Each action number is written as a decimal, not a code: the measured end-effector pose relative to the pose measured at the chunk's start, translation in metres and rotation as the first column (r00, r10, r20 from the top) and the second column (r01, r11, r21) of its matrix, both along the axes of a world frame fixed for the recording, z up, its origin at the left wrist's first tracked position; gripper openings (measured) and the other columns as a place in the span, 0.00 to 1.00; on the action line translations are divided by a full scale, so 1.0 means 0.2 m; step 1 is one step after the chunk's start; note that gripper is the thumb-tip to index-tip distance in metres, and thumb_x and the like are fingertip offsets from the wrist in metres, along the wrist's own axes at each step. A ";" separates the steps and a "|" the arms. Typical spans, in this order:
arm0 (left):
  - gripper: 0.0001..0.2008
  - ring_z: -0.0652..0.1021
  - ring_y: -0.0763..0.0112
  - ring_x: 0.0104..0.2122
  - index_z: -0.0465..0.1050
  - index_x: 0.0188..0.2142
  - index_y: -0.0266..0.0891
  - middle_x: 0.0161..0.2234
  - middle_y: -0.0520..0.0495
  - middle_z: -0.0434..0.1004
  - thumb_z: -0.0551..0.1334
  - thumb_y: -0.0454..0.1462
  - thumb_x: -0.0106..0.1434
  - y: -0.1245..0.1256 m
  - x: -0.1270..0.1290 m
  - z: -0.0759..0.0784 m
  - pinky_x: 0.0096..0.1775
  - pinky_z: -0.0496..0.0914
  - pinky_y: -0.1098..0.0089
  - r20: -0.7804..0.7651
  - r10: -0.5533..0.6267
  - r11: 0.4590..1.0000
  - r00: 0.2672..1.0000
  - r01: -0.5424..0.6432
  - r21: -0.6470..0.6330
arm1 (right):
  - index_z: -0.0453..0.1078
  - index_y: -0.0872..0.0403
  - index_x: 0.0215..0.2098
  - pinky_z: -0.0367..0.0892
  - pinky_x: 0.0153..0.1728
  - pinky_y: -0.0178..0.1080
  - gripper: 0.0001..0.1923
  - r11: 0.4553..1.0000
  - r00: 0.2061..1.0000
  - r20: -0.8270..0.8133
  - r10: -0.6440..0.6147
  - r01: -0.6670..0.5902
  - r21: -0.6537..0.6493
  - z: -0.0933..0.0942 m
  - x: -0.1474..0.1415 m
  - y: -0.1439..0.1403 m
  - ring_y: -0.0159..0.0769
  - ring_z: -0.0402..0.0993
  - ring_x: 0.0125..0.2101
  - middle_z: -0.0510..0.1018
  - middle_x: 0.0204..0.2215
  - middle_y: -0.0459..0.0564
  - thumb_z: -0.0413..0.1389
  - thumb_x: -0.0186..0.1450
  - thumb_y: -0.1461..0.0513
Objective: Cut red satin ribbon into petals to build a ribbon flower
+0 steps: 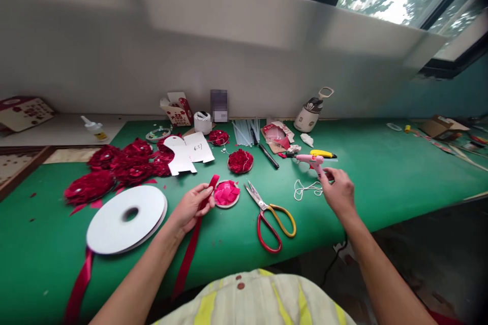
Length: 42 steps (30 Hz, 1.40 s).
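Pinched in my left hand (193, 206) is the end of a dark red ribbon (189, 253), which trails down over the table's front edge. Just right of those fingers lies a round piece covered with bright pink-red ribbon petals (226, 193). My right hand (337, 188) is closed around the handle of a pink glue gun (308, 159), its nozzle pointing left. Between my hands, scissors (264, 206) with one red and one yellow handle lie open on the green table. A loop of white string (305, 190) rests under the glue gun. A darker red ribbon flower (240, 161) sits behind the petal piece.
A large white ribbon spool (114, 221) lies at the left, before a heap of dark red ribbon flowers (125, 165). Farther back are glue sticks (246, 132), a black marker (269, 156), a yellow utility knife (322, 154) and a bottle (307, 116).
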<state>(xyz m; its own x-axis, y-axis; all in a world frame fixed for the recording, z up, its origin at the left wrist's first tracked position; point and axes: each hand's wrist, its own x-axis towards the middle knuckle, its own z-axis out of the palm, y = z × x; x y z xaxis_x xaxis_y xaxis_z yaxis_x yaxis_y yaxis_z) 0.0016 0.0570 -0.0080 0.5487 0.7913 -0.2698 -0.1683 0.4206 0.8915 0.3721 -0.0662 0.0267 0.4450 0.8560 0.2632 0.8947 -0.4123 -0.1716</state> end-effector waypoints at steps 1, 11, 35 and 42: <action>0.10 0.60 0.86 0.12 0.63 0.34 0.36 0.20 0.51 0.71 0.60 0.40 0.59 0.00 0.00 0.00 0.13 0.45 0.82 0.000 -0.002 1.000 1.000 0.002 -0.004 | 0.63 0.61 0.49 0.61 0.46 0.43 0.17 0.997 0.996 -0.020 0.082 -0.082 -0.006 0.00 -0.11 -0.02 0.41 0.67 0.42 0.70 0.41 0.59 0.41 0.69 0.61; 0.10 0.63 0.83 0.13 0.62 0.29 0.36 0.20 0.48 0.72 0.60 0.40 0.57 -0.04 -0.03 -0.02 0.14 0.45 0.81 0.018 -0.003 0.999 1.000 0.004 -0.049 | 0.55 0.57 0.59 0.64 0.36 0.41 0.31 0.892 0.923 -0.099 0.371 -0.385 -0.238 -0.15 -0.70 -0.23 0.47 0.65 0.39 0.68 0.38 0.58 0.54 0.58 0.59; 0.12 0.65 0.83 0.14 0.63 0.30 0.35 0.22 0.48 0.74 0.58 0.43 0.60 -0.06 0.01 0.00 0.16 0.46 0.78 -0.072 -0.156 0.986 0.985 0.151 -0.063 | 0.66 0.53 0.36 0.58 0.26 0.33 0.15 0.706 0.529 -0.801 0.281 -0.679 -0.201 0.07 -0.76 -0.03 0.32 0.62 0.24 0.68 0.23 0.43 0.50 0.62 0.51; 0.12 0.66 0.83 0.14 0.65 0.31 0.34 0.22 0.47 0.74 0.58 0.43 0.60 -0.07 0.01 0.02 0.16 0.45 0.78 -0.090 -0.209 0.976 0.974 0.203 -0.075 | 0.64 0.52 0.29 0.52 0.21 0.31 0.21 0.754 0.658 -0.687 0.309 -0.610 -0.244 0.09 -0.81 0.05 0.32 0.61 0.21 0.67 0.21 0.44 0.49 0.59 0.43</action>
